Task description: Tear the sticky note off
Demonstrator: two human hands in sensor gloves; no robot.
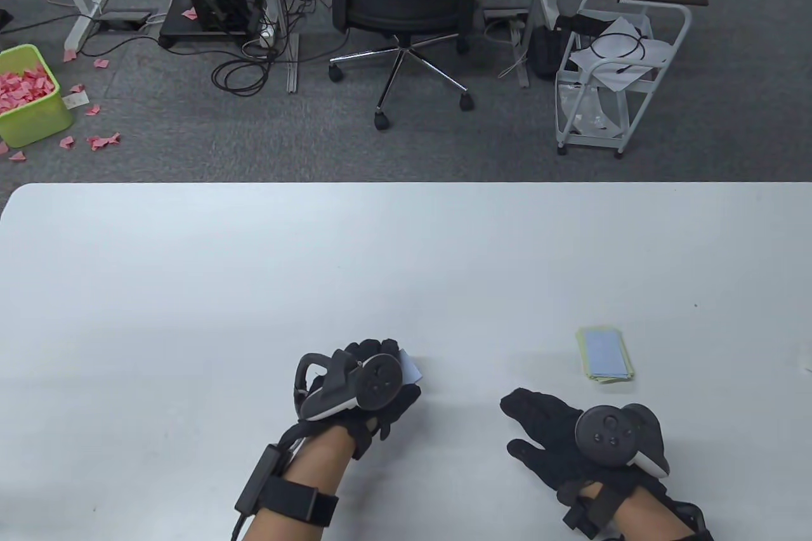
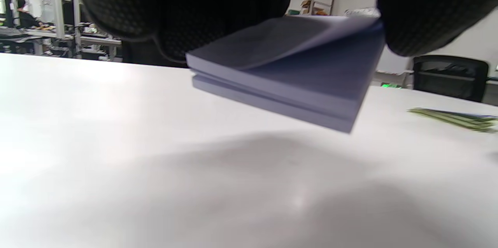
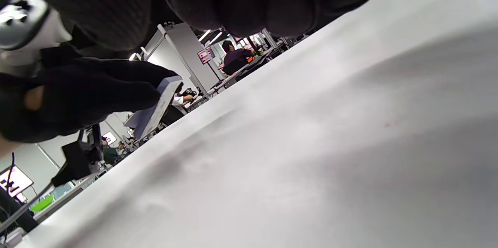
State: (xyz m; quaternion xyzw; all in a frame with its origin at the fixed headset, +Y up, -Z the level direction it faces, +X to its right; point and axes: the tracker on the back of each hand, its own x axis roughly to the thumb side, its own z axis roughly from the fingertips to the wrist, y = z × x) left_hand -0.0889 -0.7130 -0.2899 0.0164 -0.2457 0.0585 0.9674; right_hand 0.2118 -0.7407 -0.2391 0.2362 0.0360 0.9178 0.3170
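Pad (image 2: 295, 80): lifted off the table (image 1: 254, 262), gripped by left hand (image 1: 361, 385)
Right hand (image 1: 571, 439): fingers spread, holding nothing, near front edge

No text, label, brand or number can be read in any view. The wall screens in the right wrist view are too blurred to make out, and the sticky note pad (image 2: 288, 76) shows blank faces.

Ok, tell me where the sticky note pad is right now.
The sticky note pad is held off the table in the left hand, left of the right hand.
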